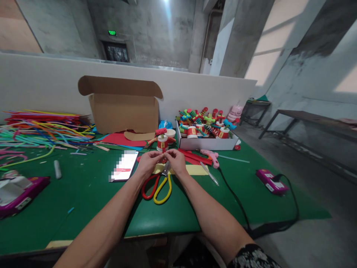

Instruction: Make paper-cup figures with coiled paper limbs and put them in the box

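Note:
My left hand (150,162) and my right hand (175,160) meet at the fingertips above the table. Both are closed in a pinch, and what they hold is too small to make out, though a bit of red shows beneath the fingers. Just behind them stands a paper-cup figure (162,143) with a red band and red coiled arms. Scissors (162,189) with one red and one yellow handle lie below the hands, their blades pointing away from me. Under the blades is a pale yellow strip (195,170).
To the right lie a pink glue gun (211,157), a pen (209,174) and a purple power strip (272,181). A white box (208,144) holds several cup figures. Leftward are a phone (124,166), pipe cleaners (41,130) and a cardboard box (125,111).

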Motion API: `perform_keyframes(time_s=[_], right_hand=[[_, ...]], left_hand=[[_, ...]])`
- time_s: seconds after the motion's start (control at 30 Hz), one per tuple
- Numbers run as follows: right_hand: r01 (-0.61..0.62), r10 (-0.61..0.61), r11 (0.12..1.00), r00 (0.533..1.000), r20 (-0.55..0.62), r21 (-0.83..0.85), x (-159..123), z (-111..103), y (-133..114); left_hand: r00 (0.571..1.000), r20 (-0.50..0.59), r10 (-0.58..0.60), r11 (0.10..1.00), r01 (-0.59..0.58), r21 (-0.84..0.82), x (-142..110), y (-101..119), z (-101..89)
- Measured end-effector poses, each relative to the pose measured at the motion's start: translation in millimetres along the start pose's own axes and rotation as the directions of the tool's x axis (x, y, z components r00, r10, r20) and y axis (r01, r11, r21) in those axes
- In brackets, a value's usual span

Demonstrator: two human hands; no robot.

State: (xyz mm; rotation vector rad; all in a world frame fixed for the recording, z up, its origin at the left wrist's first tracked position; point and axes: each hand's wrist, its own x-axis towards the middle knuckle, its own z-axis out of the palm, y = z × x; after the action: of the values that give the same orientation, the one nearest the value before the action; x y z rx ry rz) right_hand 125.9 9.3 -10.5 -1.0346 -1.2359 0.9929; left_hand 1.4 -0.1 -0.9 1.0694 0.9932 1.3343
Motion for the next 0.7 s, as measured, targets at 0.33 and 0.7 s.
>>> perform_keyframes(time_s=[0.33,0.7], right_hand=[[-0.146,0.141,0.988,0.986,0.094,0.054,5.2,-25.6,-15.2],[-0.030,0.050,0.964,0.996,0.070,-0.263,7.2,-40.0,-6.9]], left_hand=[[0.996,-0.083,0.031,0.999,-0.032,-0.009,2.7,-0.9,0.9],[0.993,-0.113,0.025,0.999,-0.029,-0.032,1.9,3.7,-1.4]])
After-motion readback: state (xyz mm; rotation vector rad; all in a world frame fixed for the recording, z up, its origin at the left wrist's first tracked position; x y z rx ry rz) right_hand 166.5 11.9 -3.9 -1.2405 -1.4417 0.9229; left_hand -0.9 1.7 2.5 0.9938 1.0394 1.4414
